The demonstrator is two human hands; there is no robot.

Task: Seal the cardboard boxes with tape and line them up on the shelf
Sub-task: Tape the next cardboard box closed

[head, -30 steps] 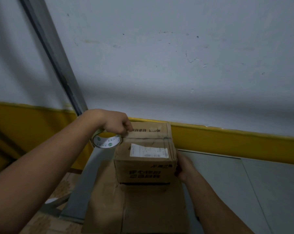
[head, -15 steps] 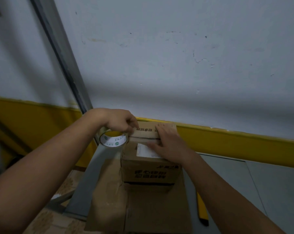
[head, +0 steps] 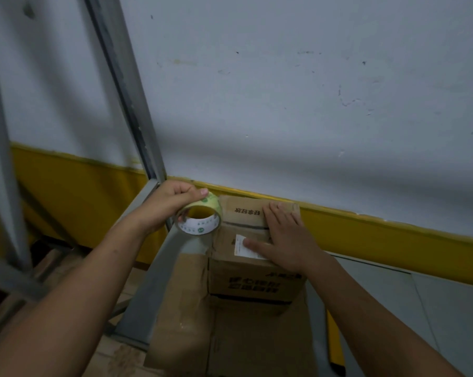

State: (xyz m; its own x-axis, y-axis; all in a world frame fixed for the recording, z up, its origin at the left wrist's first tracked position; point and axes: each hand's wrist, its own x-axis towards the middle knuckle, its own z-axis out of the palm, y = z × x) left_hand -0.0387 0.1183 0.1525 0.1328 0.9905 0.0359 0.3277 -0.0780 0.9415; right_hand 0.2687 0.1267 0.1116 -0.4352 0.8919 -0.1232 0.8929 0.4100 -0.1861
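Where a larger carton (head: 191, 322) (cut off below) carries the small cardboard box (head: 257, 284), both hands reach its top.
Right hand (head: 289, 238) lies flat, fingers straight, half hiding a label (head: 242, 247); left hand (head: 172, 204) grips the tape roll (head: 202, 223) beside it.

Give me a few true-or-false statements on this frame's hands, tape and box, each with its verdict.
1. The left hand grips the tape roll. True.
2. The right hand is curled into a fist. False: it lies flat on top of the small box, fingers straight.
3. The tape roll lies flat on the box's top. False: it is held up beside the box's top left edge.
4. A white label sits on the box's top. True.
5. The small box stands on a larger piece of brown cardboard. True.
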